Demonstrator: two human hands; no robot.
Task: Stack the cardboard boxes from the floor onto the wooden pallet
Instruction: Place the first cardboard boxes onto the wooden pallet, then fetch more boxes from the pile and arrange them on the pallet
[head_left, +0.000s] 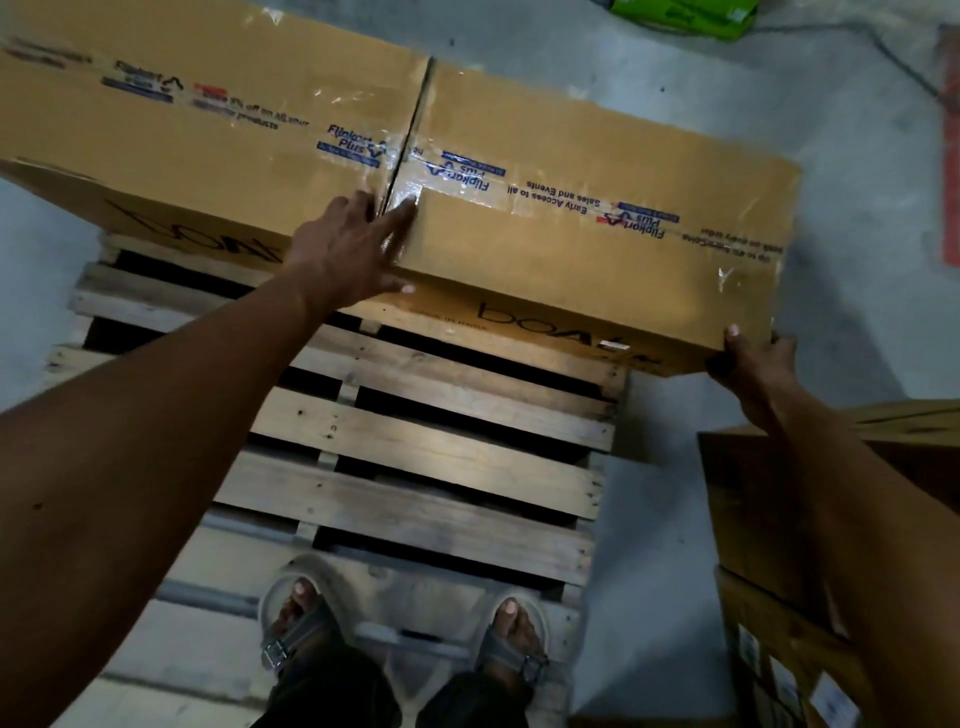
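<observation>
Two taped cardboard boxes lie side by side on the far end of the wooden pallet (436, 441). The left box (197, 119) overhangs the pallet's left edge. The right box (597, 208) overhangs the pallet's right edge. My left hand (348, 254) lies flat with straight fingers on top, at the seam between the two boxes. My right hand (753, 364) grips the right box's near right bottom corner, thumb up against its side.
My sandalled feet (405, 634) stand on the pallet's near slats. More cardboard boxes (769, 545) are stacked at my right on the grey floor. A green carton (685, 15) lies at the far top, and a red strip (950, 156) at the right edge.
</observation>
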